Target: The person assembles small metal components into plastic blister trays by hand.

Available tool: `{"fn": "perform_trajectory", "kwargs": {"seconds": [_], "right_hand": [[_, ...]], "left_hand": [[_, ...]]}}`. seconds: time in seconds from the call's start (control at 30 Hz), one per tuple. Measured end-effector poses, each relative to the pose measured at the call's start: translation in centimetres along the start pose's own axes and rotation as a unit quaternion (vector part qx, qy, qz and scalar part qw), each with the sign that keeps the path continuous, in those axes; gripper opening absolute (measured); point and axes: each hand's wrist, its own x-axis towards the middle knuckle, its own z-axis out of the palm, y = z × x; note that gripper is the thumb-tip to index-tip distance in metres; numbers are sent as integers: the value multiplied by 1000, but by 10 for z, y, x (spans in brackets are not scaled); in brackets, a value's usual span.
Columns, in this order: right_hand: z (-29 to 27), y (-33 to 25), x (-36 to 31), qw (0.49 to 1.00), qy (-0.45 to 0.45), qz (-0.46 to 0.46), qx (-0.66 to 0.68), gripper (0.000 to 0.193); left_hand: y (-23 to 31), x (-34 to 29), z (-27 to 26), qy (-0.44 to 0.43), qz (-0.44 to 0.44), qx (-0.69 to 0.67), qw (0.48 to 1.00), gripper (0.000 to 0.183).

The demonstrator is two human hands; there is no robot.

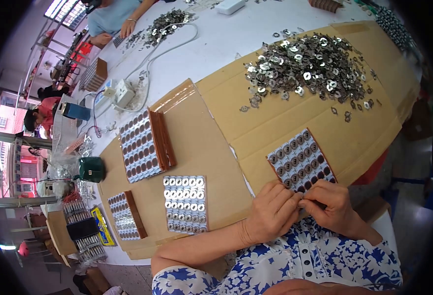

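My left hand [274,212] and my right hand [330,205] meet fingertip to fingertip at the near edge of a board [302,160]. Both are closed in a pinch. A tiny pale bit shows between the fingers, too small to name. The board carries rows of round spots; small metal pieces sit on many of them, while dark brown circles show bare toward its near right corner. My fingers hide part of the near edge. Beyond it, on the cardboard [256,142], lies a large heap of small shiny metal pieces [307,66].
To the left are a stack of dark-spotted boards [140,147], a board with shiny pieces [185,204] and a smaller stack [127,215]. A white power strip [123,93] with a cable lies farther back. Across the table, another person's hand [128,27] is beside a second heap [170,24].
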Motion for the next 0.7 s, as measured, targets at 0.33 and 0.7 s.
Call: {"fn": "perform_trajectory", "kwargs": {"seconds": [0.33,0.7], "right_hand": [[-6,11,8,995,16,-99,19,28],[-46,62,14,964,33,240,112,7]], "left_hand": [[-7,10,0,-16,22,-74,997,34],[-2,13,4,-199,-51,102,973,64]]}}
